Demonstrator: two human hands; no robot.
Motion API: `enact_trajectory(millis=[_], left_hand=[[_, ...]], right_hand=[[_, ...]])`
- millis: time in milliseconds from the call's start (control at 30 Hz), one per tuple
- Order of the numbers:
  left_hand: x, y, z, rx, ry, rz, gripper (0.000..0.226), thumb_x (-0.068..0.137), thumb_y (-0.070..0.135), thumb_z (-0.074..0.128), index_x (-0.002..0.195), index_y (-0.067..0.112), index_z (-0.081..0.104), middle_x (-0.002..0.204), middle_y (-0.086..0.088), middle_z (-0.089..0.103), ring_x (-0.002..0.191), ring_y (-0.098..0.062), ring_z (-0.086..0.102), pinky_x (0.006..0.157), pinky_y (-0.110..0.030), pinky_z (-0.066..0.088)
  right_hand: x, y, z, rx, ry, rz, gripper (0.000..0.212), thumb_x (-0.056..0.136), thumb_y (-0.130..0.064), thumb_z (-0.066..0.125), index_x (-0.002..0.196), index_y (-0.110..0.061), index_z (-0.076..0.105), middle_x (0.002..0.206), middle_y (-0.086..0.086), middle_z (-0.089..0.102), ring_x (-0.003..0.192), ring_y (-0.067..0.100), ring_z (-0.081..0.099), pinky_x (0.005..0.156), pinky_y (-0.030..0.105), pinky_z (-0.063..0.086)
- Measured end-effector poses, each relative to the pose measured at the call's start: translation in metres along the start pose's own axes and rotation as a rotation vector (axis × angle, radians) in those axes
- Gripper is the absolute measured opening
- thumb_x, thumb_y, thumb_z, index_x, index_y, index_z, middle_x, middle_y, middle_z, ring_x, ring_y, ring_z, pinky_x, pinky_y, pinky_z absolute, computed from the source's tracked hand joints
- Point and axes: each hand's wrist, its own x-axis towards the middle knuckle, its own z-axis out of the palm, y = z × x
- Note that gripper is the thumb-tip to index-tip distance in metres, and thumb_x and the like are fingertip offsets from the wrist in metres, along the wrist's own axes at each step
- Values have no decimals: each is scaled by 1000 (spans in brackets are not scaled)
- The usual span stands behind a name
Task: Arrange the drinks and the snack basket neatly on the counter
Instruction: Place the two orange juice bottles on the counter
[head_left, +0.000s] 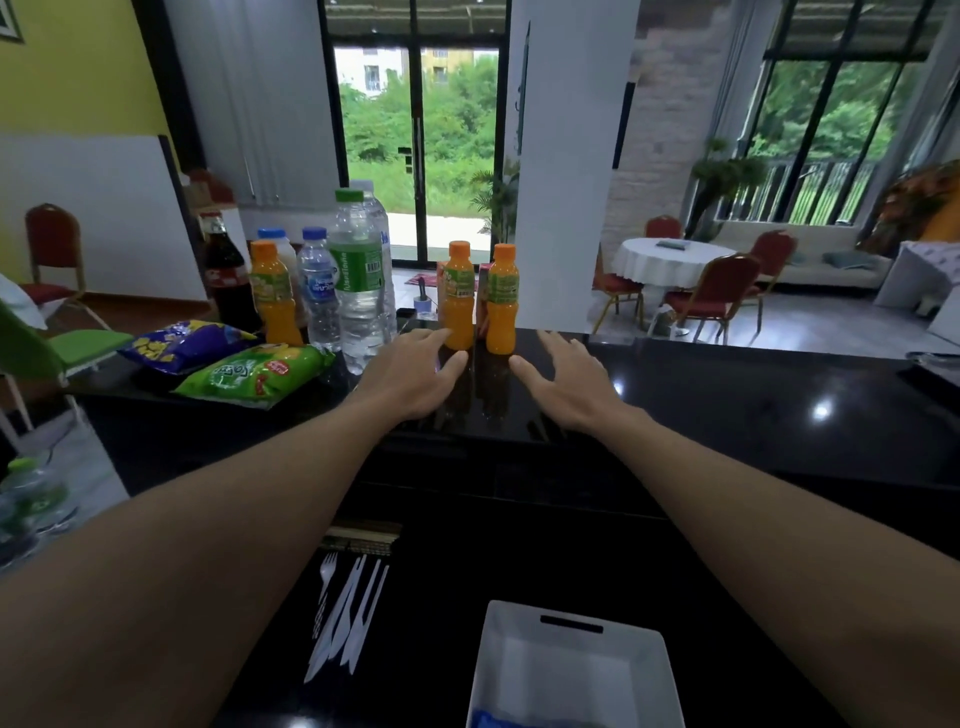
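Two juice bottles (459, 299) (503, 301) just beyond hands (410, 371) (566, 382)

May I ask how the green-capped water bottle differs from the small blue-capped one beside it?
The green-capped water bottle is much taller and wider than the blue-capped water bottle. The green-capped bottle's label is green; the blue-capped one's is blue. Both are clear and stand upright on the counter.
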Motion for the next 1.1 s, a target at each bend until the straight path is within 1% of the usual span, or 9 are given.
enact_trajectory(millis=[133, 333, 400, 467, 567, 700, 833, 967, 1100], left_hand=[[-28, 9, -4, 3, 17, 28, 62, 99, 57, 38, 151, 23, 38, 149, -6, 45, 136, -27, 42, 107, -46, 39], [-71, 22, -1, -21, 46, 129, 52, 97, 54, 44, 137, 22, 51, 126, -4, 54, 119, -24, 49, 98, -43, 43], [-81, 24, 2, -32, 58, 163, 45, 97, 53, 46, 127, 22, 56, 118, -1, 56, 113, -22, 51, 96, -41, 43], [-94, 29, 6, -55, 72, 207, 36, 96, 50, 48, 116, 21, 59, 107, 2, 55, 104, -19, 52, 90, -38, 43], [-114, 37, 16, -109, 93, 276, 26, 96, 46, 52, 102, 22, 58, 94, 7, 51, 91, -15, 50, 78, -30, 37], [-136, 47, 34, -188, 14, 325, 20, 96, 44, 54, 96, 24, 54, 87, 11, 47, 81, -12, 49, 72, -31, 41], [-150, 53, 56, -220, -98, 327, 22, 95, 49, 52, 99, 28, 55, 88, 14, 48, 79, -6, 51, 71, -31, 47], [-165, 56, 87, -261, -244, 279, 29, 93, 52, 53, 109, 28, 56, 97, 14, 53, 86, -4, 55, 76, -31, 51], [-183, 56, 124, -252, -424, 210, 40, 93, 52, 57, 122, 25, 57, 109, 9, 56, 98, -9, 57, 82, -28, 50]], right_hand=[[-29, 1, -3, 52, 26, -40, 75, 99, -63, 46, 159, -21, 28, 166, 2, 26, 154, 25, 17, 124, 51, 19], [-74, 9, -2, 98, 125, -125, 67, 96, -60, 54, 149, -22, 45, 150, 1, 50, 140, 19, 42, 116, 46, 36], [-85, 12, -2, 96, 165, -173, 60, 95, -58, 56, 144, -22, 51, 139, -2, 57, 130, 15, 47, 110, 40, 41], [-100, 15, -1, 100, 200, -219, 52, 95, -55, 59, 136, -23, 57, 123, -7, 61, 117, 8, 50, 99, 30, 45], [-125, 21, 2, 104, 220, -248, 41, 94, -52, 62, 124, -25, 61, 105, -14, 58, 101, 2, 51, 84, 18, 41], [-156, 35, 8, 119, 130, -210, 42, 90, -55, 63, 122, -27, 61, 100, -16, 59, 93, 3, 57, 76, 17, 46], [-185, 57, 18, 122, -2, -135, 48, 87, -58, 66, 125, -28, 62, 99, -17, 60, 91, 0, 58, 76, 18, 47], [-208, 81, 32, 109, -124, -52, 51, 86, -56, 70, 127, -26, 63, 104, -13, 64, 95, 3, 61, 84, 25, 53], [-227, 105, 52, 62, -279, 45, 56, 87, -51, 73, 133, -22, 60, 119, -4, 65, 111, 11, 61, 94, 31, 52]])
